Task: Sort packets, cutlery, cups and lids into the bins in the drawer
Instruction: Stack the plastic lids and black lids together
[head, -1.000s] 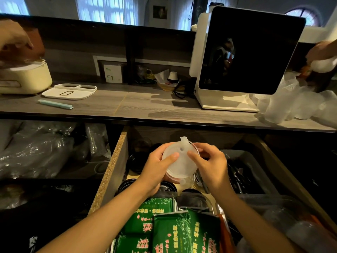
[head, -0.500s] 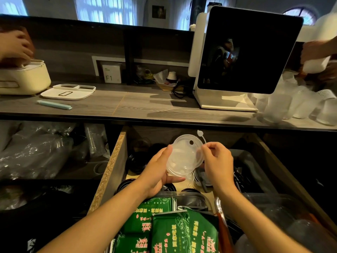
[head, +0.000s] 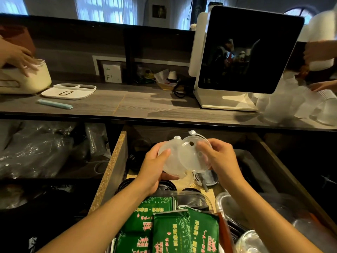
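left hand [head: 155,168] gripping clear lid [head: 168,161], right hand [head: 218,157] pinching second lid [head: 191,156]

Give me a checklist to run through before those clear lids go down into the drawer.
1. Left hand grips its clear lid: ok.
2. Right hand grips the second lid: ok.
3. Lids pulled fully apart: not ok, they overlap.
4. Drawer open below the hands: ok.
5. Bin meant for lids identified: cannot tell.
6. Green packets out of the way: ok, they lie nearer the person.

two clear lids [head: 184,157], three green packets [head: 185,234]
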The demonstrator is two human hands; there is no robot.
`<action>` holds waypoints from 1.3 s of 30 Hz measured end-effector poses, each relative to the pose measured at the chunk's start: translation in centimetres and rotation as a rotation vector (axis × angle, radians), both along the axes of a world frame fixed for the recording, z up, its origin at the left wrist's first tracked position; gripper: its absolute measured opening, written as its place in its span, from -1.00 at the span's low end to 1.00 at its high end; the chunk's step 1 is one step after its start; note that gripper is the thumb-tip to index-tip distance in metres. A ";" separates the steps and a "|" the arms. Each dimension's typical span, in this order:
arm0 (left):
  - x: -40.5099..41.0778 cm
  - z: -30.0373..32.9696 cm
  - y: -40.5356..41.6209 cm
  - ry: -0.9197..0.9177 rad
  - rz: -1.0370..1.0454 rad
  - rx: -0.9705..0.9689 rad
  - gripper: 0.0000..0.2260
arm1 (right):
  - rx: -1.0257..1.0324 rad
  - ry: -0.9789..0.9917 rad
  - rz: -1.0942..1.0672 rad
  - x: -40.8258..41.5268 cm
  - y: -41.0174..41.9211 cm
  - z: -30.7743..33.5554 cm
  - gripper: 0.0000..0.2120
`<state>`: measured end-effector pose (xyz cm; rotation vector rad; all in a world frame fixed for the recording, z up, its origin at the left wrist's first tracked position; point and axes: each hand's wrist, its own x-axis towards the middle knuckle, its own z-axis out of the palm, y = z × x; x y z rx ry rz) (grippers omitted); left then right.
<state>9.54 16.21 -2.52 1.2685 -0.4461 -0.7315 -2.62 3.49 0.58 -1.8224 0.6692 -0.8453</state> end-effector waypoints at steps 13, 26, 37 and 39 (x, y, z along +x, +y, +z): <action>0.3 -0.4 -0.1 -0.014 -0.034 0.073 -0.79 | -0.004 0.020 0.201 -1.5 -1.0 2.5 -0.82; -0.3 -1.1 -0.1 -0.192 -0.157 0.046 -0.79 | -0.303 0.282 0.133 -0.3 -0.3 1.1 -0.72; 0.0 -0.2 -0.1 0.027 -0.016 0.032 -0.82 | 0.071 -0.166 -0.115 -0.9 -0.2 0.7 -0.91; 0.1 -0.3 0.0 0.005 -0.024 0.063 -0.80 | 0.031 -0.198 -0.099 -1.1 -0.6 1.1 -0.87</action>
